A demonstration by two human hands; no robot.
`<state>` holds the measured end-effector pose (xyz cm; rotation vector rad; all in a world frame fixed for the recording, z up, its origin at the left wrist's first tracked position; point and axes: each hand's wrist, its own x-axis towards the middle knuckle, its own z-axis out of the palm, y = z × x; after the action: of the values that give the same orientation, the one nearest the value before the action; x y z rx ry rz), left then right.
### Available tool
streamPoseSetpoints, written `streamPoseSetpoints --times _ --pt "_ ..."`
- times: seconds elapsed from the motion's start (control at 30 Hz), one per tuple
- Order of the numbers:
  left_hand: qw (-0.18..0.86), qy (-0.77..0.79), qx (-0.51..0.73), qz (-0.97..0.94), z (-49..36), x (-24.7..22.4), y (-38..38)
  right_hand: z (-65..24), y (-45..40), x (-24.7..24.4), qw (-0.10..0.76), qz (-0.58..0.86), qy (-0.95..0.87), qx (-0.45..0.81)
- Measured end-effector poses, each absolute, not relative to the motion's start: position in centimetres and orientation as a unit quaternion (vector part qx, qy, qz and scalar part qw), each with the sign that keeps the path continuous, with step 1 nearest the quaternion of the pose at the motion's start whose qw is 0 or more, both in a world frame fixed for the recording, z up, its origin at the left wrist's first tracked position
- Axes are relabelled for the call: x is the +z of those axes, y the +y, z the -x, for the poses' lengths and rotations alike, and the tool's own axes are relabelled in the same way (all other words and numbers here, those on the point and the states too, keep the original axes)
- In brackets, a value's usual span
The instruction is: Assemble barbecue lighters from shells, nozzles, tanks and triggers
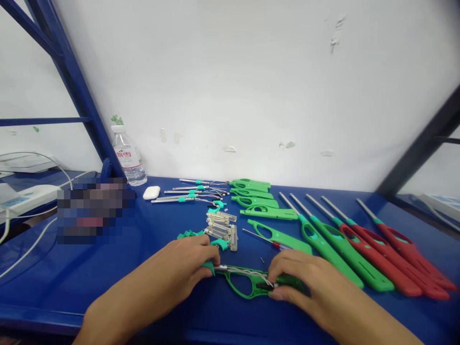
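Near the front of the blue table lies an open green lighter shell (239,291) with wires running along it. My left hand (192,261) pinches the teal collar (209,267) of a metal tube at the shell's left end. My right hand (298,273) has its fingers closed around the right part, at a black piece (265,286) with wires; the fingertips partly cover what they grip. A screwdriver (264,237) and a green shell half (283,235) lie just behind. Clear fuel tanks (219,229) and teal pieces (221,244) are heaped behind my left hand.
Several green shells (255,201) and metal tubes with wires (176,198) lie at the back. Assembled green lighters (328,251) and red lighters (381,254) lie right. A bottle (130,160), white case (151,192), power strip (32,199) and blurred item (95,211) are left.
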<state>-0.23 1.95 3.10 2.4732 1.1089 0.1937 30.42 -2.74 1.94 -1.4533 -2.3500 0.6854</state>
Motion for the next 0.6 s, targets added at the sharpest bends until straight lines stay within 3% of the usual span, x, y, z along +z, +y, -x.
streamPoseSetpoints --times 0.6 --pt "0.267 0.402 0.108 -0.869 -0.3 4.4 1.7 -30.8 -2.5 2.4 0.169 0.497 -0.812 0.256"
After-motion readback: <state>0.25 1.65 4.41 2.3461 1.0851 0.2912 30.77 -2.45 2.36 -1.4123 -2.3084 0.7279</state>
